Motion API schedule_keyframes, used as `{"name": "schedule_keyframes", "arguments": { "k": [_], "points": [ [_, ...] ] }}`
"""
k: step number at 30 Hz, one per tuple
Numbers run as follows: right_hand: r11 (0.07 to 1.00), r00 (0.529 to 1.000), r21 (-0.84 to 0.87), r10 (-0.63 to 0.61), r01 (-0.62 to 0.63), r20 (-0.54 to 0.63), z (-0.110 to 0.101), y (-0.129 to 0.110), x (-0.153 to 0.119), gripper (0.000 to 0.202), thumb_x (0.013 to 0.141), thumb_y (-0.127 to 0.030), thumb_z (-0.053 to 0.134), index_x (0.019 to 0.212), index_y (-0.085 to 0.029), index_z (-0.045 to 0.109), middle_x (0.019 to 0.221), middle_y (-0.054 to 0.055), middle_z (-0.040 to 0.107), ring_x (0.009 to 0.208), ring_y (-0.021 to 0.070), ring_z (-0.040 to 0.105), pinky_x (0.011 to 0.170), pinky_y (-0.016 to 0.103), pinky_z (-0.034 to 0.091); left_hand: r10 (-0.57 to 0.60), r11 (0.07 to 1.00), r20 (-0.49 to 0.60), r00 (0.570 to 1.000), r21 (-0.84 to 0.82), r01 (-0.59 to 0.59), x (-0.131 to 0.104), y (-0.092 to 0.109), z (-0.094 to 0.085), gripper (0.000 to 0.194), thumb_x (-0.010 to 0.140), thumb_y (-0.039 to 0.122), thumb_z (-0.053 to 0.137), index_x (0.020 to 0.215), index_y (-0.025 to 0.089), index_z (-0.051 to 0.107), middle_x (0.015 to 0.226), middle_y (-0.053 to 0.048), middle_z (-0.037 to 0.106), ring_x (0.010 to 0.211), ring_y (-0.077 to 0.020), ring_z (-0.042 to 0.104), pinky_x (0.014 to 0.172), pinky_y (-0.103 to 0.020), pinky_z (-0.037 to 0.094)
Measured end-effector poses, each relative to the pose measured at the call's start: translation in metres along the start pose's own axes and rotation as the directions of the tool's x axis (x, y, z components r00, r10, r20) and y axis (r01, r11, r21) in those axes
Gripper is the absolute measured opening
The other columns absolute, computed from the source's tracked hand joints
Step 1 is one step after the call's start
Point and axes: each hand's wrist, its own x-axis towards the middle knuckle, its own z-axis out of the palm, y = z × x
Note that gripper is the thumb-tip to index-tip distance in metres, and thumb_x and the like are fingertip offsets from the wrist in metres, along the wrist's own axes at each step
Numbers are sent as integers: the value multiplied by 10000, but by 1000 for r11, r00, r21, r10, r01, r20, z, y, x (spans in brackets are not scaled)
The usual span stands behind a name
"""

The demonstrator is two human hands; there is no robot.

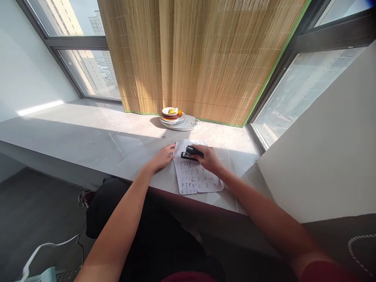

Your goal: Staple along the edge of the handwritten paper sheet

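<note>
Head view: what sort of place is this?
Likely a high-rise room, at a wide window ledge: a slatted blind hangs behind it; tall buildings show through the left window.

a straw-coloured blind (190, 66) hangs between dark-framed windows (85, 72) above a pale, partly sunlit ledge (132, 120).

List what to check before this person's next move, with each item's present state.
1. Grip on the stapler: ok, the right hand holds it.
2. Position of the stapler: ok, it is over the paper, inside the edges.
3. Left hand steadying the paper: cannot tell; the fingertips are at the left edge, but pressure doesn't show.
4. Stapler loaded: cannot tell, its inside is hidden.
5. Plates out of the way: ok, beyond the paper's far edge.
</note>
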Motion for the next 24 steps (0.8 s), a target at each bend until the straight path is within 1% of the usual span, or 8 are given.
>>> {"name": "schedule_keyframes", "arguments": {
  "k": [4, 8, 13, 16, 18, 19, 21, 24],
  "points": [
    [996, 996, -59, -66, 69, 53, 0, -7, -3, 438, 975, -237, 619, 1408, -257, 685, 1158, 97, 771, 1042, 292, 713, 944, 434, 560, 3, 1000, 2, 1000, -13, -3, -1, -1, -1, 495, 980, 149, 470, 1416, 223, 692, 1668, -58, 426, 1518, -301, 427, 1305, -455, 347],
    [988, 985, -99, -108, 122, 131, 6, -12, -6, 476, 1009, -219, 577, 1475, -288, 645, 1289, 99, 737, 1135, 307, 694, 1016, 476, 543, 0, 999, -9, 1000, -40, -1, -2, -3, 0, 522, 956, 122, 462, 1420, 201, 686, 1669, -60, 419, 1529, -288, 416, 1314, -438, 335],
    [989, 985, -58, -129, 136, 112, 9, -19, -3, 447, 1012, -279, 602, 1453, -284, 672, 1342, 102, 702, 1167, 307, 671, 1032, 492, 554, -79, 995, -2, 997, -60, 79, -3, -1, -3, 554, 943, 124, 463, 1465, 166, 644, 1688, -82, 387, 1549, -273, 389, 1321, -441, 313],
    [999, 989, -40, -42, 37, -140, -2, -25, -2, 303, 1029, -377, 589, 1222, -285, 803, 1087, 91, 751, 1039, 288, 679, 936, 465, 574, -102, 993, -12, 995, -60, 101, -4, 1, -5, 558, 917, 127, 490, 1447, 165, 663, 1679, -84, 401, 1542, -284, 399, 1323, -441, 309],
    [994, 947, -26, 94, -108, -308, -12, -26, -2, 352, 1036, -365, 526, 923, -268, 845, 819, 67, 702, 821, 244, 664, 776, 401, 561, -114, 992, -27, 993, -55, 113, -4, 2, -7, 553, 899, 129, 512, 1423, 169, 687, 1662, -83, 428, 1523, -302, 425, 1314, -450, 331],
    [987, 927, -17, 146, -162, -345, -17, -25, -3, 400, 1021, -339, 513, 778, -255, 820, 707, 51, 648, 717, 219, 630, 697, 370, 531, -115, 992, -37, 993, -49, 113, -5, 2, -7, 548, 893, 129, 518, 1408, 172, 701, 1646, -82, 450, 1508, -308, 444, 1307, -450, 346],
    [978, 921, -2, 198, -210, -335, -24, -21, -6, 420, 953, -300, 540, 585, -232, 732, 573, 23, 558, 585, 180, 556, 595, 329, 457, -94, 995, -61, 994, -31, 92, -6, 0, -9, 518, 897, 140, 525, 1370, 176, 733, 1596, -80, 509, 1463, -312, 495, 1288, -444, 380],
    [972, 934, 44, 234, -231, -269, -29, -13, -8, 395, 864, -290, 579, 482, -214, 642, 478, -3, 493, 502, 147, 494, 536, 296, 394, -35, 999, -106, 994, -4, 35, -9, -4, -10, 428, 939, 175, 520, 1267, 201, 794, 1470, -71, 606, 1353, -300, 584, 1222, -434, 464]
  ]
}}
